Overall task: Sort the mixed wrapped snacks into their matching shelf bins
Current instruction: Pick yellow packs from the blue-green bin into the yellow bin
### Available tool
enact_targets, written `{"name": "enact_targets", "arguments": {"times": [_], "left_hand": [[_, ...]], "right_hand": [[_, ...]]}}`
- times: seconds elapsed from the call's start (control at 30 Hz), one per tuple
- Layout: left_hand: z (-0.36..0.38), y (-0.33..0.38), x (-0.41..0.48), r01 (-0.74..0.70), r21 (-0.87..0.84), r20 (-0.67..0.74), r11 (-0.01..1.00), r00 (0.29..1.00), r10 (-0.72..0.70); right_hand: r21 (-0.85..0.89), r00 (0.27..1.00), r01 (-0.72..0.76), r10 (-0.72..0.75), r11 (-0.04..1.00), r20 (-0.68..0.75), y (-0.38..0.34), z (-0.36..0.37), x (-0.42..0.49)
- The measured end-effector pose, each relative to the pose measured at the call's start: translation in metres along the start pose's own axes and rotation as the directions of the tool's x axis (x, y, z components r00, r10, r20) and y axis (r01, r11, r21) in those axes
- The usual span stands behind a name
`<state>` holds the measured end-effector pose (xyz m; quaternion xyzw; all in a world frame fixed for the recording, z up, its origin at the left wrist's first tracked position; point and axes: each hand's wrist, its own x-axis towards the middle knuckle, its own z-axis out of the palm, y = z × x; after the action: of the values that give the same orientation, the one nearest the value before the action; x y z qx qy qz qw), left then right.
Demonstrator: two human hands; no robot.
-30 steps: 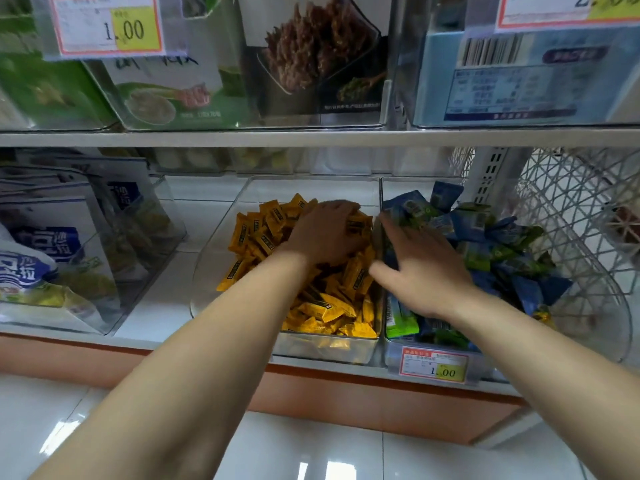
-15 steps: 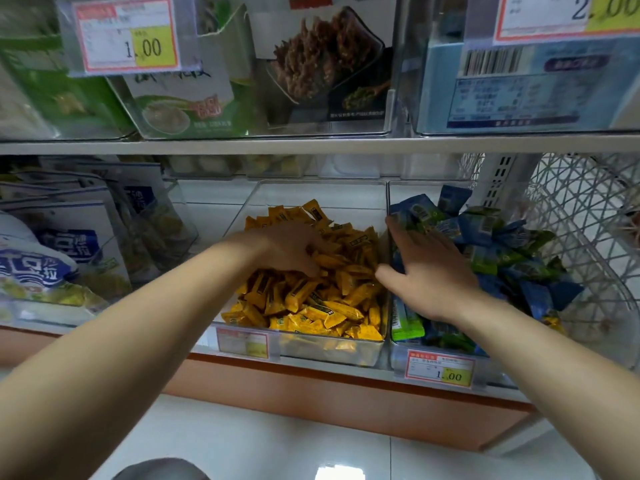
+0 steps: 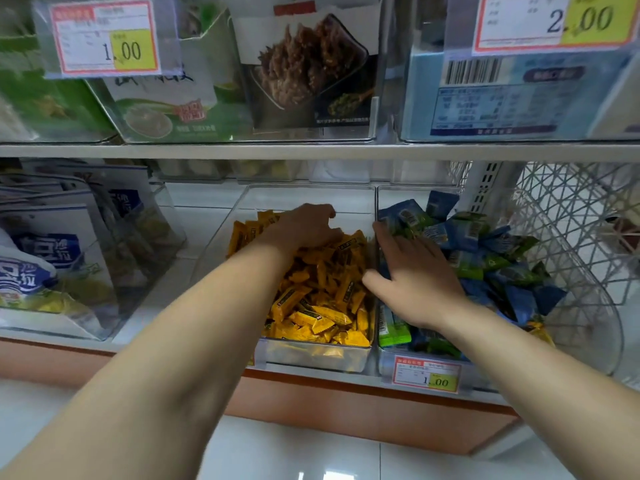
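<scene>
Head camera, looking forward and down at a shop shelf unit (image 3: 311,152) with two tiers. On the upper tier I see clear boxes holding green, dark and pale blue cartons. On the lower tier a clear bin at the far left (image 3: 104,327) holds blue and white bags (image 3: 45,254), and a white wire basket (image 3: 571,209) stands at the far right.

Between them two clear bins sit side by side, their walls touching. The left bin (image 3: 311,358) is heaped with yellow wrapped snacks (image 3: 322,306). The right bin (image 3: 415,199) is heaped with blue and green wrapped snacks (image 3: 491,258); one yellow wrapper (image 3: 542,332) shows at the near right edge of that pile.

Two bare forearms reach in from the bottom of the view. The left hand (image 3: 304,226) is at the back of the left bin, knuckles up, its fingers curled down into the yellow snacks. I cannot tell whether it has any of them in its grasp. The right hand (image 3: 415,278) lies palm down on the blue and green pile, fingers straight and spread, holding nothing. Its thumb points out toward the wall between the two bins.

A price tag (image 3: 427,375) reading 1.00 is fixed to the front of the right bin. Two larger tags hang on the upper tier, one (image 3: 104,39) reading 1.00 at the left and one (image 3: 554,19) reading 2.00 at the right.
</scene>
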<state>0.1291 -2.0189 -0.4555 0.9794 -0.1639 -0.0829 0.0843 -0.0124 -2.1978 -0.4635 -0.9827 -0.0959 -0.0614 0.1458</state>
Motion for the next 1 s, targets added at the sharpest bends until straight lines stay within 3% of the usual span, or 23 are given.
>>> {"name": "enact_targets", "arguments": {"times": [0.13,0.27,0.37,0.67,0.8,0.93,1.0], "left_hand": [[0.011,0.005,0.015,0.078,0.181,0.109,0.980,0.989,-0.099],[0.013,0.000,0.021,0.150,0.217,0.229,0.965,0.953,-0.200],[0.023,-0.006,0.017,0.213,0.137,0.307,0.967,0.920,-0.246],[0.019,-0.019,-0.004,0.176,-0.254,0.392,0.951,0.917,-0.065],[0.015,-0.031,-0.015,0.189,-0.583,0.325,0.790,0.946,0.013],[0.011,-0.046,-0.023,0.319,-0.740,0.328,0.592,0.940,-0.096],[0.007,-0.048,-0.029,0.282,-0.823,0.321,0.493,0.947,-0.004]], "right_hand": [[0.012,1.000,-0.004,0.004,1.000,-0.003,0.000,0.001,0.000],[0.028,1.000,-0.001,0.001,1.000,0.006,0.002,0.001,0.000],[0.032,1.000,-0.002,0.002,0.999,0.013,0.004,0.001,-0.001],[0.040,1.000,0.011,-0.011,0.999,0.000,0.004,0.003,0.001],[0.032,1.000,0.018,-0.018,0.999,-0.010,0.005,0.005,0.002],[0.028,1.000,0.017,-0.017,0.999,-0.016,0.006,0.007,0.002],[0.032,1.000,0.016,-0.016,0.999,-0.017,0.006,0.007,0.002]]}}
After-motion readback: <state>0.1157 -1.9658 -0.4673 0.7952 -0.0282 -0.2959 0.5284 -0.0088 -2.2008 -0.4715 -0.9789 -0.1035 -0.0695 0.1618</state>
